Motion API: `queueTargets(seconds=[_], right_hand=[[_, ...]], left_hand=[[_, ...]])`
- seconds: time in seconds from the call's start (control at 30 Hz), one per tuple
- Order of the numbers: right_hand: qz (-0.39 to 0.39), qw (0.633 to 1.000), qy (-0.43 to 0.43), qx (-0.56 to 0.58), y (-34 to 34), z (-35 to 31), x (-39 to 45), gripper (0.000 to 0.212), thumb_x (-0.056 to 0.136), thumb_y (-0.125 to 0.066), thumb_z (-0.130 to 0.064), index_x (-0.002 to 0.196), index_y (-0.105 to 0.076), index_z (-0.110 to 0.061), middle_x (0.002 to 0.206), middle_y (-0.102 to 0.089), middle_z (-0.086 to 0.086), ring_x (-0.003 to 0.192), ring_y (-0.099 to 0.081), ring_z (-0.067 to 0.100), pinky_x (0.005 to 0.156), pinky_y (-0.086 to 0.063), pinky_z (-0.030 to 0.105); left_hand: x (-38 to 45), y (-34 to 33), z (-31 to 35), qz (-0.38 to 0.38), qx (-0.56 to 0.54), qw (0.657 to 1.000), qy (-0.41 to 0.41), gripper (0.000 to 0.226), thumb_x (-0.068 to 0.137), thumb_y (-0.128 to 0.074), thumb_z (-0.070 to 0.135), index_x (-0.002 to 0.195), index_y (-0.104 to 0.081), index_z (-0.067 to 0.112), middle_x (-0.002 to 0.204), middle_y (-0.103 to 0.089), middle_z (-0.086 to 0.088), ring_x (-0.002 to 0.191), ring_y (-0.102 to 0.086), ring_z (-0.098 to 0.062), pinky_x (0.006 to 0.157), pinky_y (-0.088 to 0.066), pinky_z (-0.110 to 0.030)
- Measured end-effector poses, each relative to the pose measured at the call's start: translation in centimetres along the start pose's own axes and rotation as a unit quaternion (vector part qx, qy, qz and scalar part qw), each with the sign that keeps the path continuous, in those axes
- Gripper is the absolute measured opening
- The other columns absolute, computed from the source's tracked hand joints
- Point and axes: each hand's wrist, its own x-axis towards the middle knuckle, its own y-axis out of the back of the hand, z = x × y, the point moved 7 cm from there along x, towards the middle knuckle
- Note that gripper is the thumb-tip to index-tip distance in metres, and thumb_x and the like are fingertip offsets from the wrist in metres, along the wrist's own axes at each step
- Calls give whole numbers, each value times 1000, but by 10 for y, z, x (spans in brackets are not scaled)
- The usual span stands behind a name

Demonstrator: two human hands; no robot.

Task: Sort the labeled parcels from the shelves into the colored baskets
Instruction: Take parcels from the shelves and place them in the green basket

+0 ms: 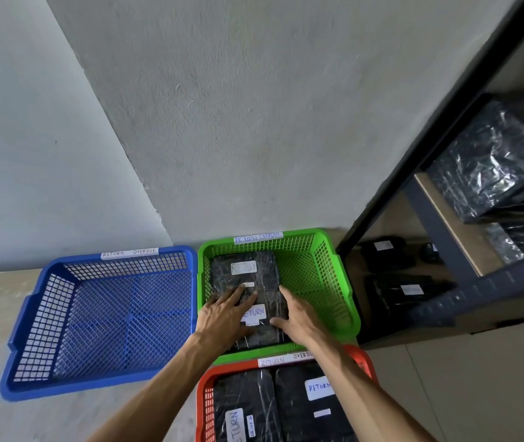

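Note:
A green basket (318, 266) stands against the wall with two black wrapped parcels inside. The far parcel (254, 266) bears a white RETURN label. The near parcel (262, 327) also reads RETURN and lies between my hands. My left hand (225, 311) rests on its left side with fingers spread flat. My right hand (295, 317) presses its right edge, thumb across the top. To the left lies a blue basket (104, 311) holding nothing. A red basket (205, 393) in front of the green one holds two black RETURN parcels (305, 406).
A dark metal shelf rack (445, 224) stands at the right. Black wrapped parcels (493, 167) lie on its upper shelf and more labeled parcels (404, 291) on the lowest level. A grey wall runs behind the baskets. Beige floor lies at the left and lower right.

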Motion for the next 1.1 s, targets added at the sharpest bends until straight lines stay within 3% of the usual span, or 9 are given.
queueTargets(seconds=[0.13, 0.23, 0.3, 0.43, 0.53, 0.63, 0.73, 0.87, 1.1], right_hand=[[-12, 1000, -5, 1, 15, -3, -7, 85, 95, -64, -41, 161, -14, -21, 164, -28, 6, 145, -40, 27, 115, -38, 42], [15, 1000, 10, 23, 43, -3, -21, 70, 98, -61, -41, 157, -29, -20, 158, -40, 7, 137, -49, 26, 111, -43, 41], [35, 999, 29, 3, 66, -3, -35, 58, 98, -62, -40, 148, -45, -19, 147, -53, 7, 127, -58, 23, 103, -48, 35], [63, 996, 66, 5, 115, -2, -73, 37, 97, -64, -35, 130, -62, -17, 126, -68, 4, 108, -66, 20, 93, -53, 31], [90, 989, 118, 2, 158, -1, -110, 29, 97, -63, -28, 123, -68, -16, 121, -71, 4, 106, -68, 20, 89, -50, 26], [135, 978, 160, -5, 217, 16, -165, 25, 96, -64, -25, 117, -72, -16, 115, -74, 6, 108, -68, 20, 87, -49, 25], [180, 964, 195, -19, 274, 48, -218, 20, 93, -62, -28, 109, -72, -20, 108, -75, 7, 104, -69, 25, 87, -55, 35], [224, 949, 220, -30, 342, 103, -286, 14, 95, -62, -25, 105, -71, -22, 101, -76, 0, 94, -70, 17, 83, -57, 39], [340, 914, 222, 1, 423, 204, -362, 12, 95, -64, -24, 107, -69, -24, 102, -69, -6, 90, -65, 8, 78, -55, 29]], left_hand=[[-6, 12, 0, -16, -71, 997, 9, 81, 91, -62, 52, 157, -17, 41, 168, -12, -1, 153, -20, -25, 119, -31, -49], [-17, 38, 12, 23, -154, 988, -7, 71, 91, -65, 44, 154, -33, 36, 161, -33, -4, 144, -41, -25, 111, -44, -47], [-22, 58, 27, 53, -175, 983, -7, 59, 90, -66, 39, 146, -48, 31, 146, -55, -2, 132, -55, -22, 104, -50, -40], [-31, 105, 79, 87, -188, 978, -4, 33, 89, -64, 31, 121, -70, 22, 115, -75, -5, 101, -71, -19, 88, -56, -34], [-37, 139, 130, 115, -199, 973, -21, 17, 91, -61, 23, 94, -75, 14, 92, -78, -5, 82, -69, -11, 73, -54, -27], [-50, 174, 199, 163, -209, 964, -37, 18, 91, -66, 26, 103, -78, 20, 97, -79, 0, 90, -72, -11, 72, -46, -17], [-66, 207, 272, 204, -218, 953, -49, 16, 90, -67, 22, 99, -79, 19, 94, -79, 0, 91, -72, -13, 78, -49, -23], [-79, 242, 369, 236, -228, 942, -63, 16, 87, -64, 19, 93, -79, 20, 87, -78, 2, 85, -72, -11, 84, -55, -30], [-76, 264, 508, 242, -344, 900, -115, 17, 89, -64, 14, 84, -78, 20, 70, -75, 11, 66, -72, -2, 70, -58, -19]])
